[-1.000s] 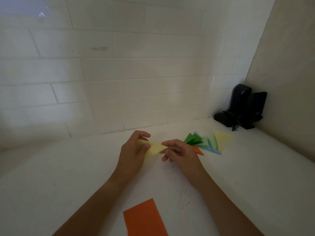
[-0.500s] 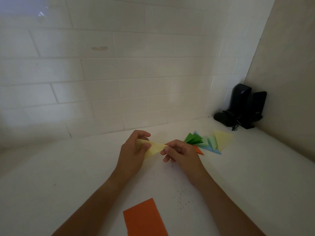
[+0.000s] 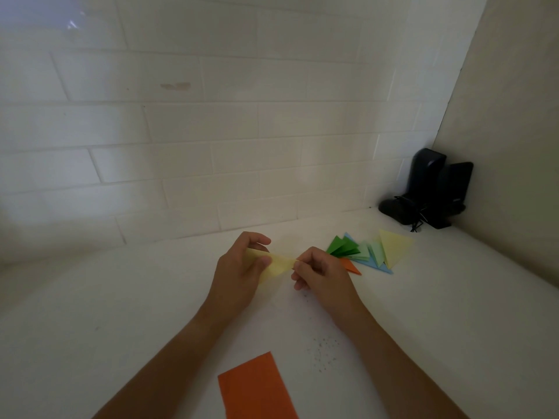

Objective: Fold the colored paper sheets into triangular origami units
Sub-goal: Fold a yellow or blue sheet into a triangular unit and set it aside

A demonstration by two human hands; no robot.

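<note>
Several folded triangular units, green, blue, orange and pale yellow, already lie fanned out toward the desk's far right corner; one flat orange sheet waits unfolded at the near edge; judging by that, the work is well along. The pale yellow paper, creased to a narrow point, hangs above mid-desk, the left hand pinching one end and the right hand the tip; each grip is closed on it.

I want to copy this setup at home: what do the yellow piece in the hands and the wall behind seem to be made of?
The yellow piece, pinched between left hand and right hand, looks like thin matte paper: it holds sharp creases and bends freely. The wall looks like white glazed tile, probably ceramic: brick-pattern joints and a soft sheen.
</note>
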